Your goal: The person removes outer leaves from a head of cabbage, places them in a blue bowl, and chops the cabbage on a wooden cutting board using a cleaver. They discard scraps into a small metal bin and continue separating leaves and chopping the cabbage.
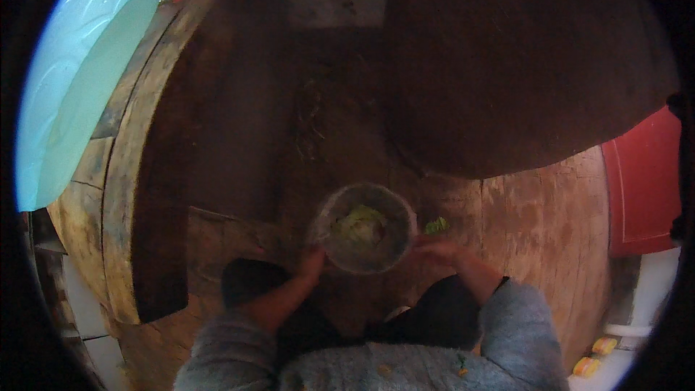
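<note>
Between my knees is a round, translucent bowl (367, 260) with pale green leafy matter (359, 224) inside, perhaps cabbage or lettuce. My left hand (311, 263) holds the bowl's left side, its fingers dim and partly blurred. At the right side of the rim, my right hand (438, 250) grips the bowl too. Just above that hand lies a small piece of bright green leaf (436, 225). The undersides of both hands are hidden.
A thick wooden bench or tabletop (122, 201) runs along the left, with a pale blue-green sheet (92, 76) over it. Dark brown surfaces fill the upper view. A red panel (643, 184) stands at far right, above small yellow-and-red objects (587, 366) at lower right.
</note>
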`<state>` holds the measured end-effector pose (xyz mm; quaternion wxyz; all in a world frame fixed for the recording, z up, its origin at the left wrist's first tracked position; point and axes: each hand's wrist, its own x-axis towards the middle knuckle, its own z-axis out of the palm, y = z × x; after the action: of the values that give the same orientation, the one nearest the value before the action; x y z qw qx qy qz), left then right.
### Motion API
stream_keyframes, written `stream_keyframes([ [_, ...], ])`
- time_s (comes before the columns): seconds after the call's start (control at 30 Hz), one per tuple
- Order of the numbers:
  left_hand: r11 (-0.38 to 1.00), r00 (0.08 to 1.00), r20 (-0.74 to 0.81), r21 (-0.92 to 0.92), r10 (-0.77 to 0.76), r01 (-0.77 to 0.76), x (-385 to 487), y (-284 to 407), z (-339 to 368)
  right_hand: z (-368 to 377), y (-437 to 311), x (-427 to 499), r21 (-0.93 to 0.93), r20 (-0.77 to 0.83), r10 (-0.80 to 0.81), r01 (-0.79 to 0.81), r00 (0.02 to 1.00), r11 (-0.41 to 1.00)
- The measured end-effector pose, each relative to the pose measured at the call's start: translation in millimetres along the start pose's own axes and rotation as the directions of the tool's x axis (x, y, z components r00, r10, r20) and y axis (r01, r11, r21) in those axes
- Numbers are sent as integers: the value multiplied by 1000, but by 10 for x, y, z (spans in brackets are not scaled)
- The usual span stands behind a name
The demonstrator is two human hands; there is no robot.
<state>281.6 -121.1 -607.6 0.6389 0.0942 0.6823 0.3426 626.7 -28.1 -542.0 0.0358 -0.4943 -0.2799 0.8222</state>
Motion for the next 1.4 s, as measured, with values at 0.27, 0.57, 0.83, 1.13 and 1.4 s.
stream_keyframes([
  [0.27, 486, 772, 108, 719, 627, -496, 93, 790, 146, 580, -298, 8, -141, -256, -167, 134, 952, 981],
  [0.57, -264, 540, 684, 707, 490, -656, -1846, 1295, -247, 1310, -951, -579, -32, -248, -134, 130, 959, 991],
  [0.83, 488, 902, -166, 871, 398, -55, -4721, 1714, -2258, 2227, -1056, -2015, -848, -212, -463, 74, 861, 525],
  [1.13, 677, 960, -272, 694, -67, 244, -6338, 1280, -4300, 4428, -1543, -3270, -840, 87, -188, 173, 978, 514],
  [1.4, 629, 906, -212, 774, 366, -73, -5720, 2759, -5803, 6726, -2661, -2522, -812, 183, -588, 458, 788, 361],
])
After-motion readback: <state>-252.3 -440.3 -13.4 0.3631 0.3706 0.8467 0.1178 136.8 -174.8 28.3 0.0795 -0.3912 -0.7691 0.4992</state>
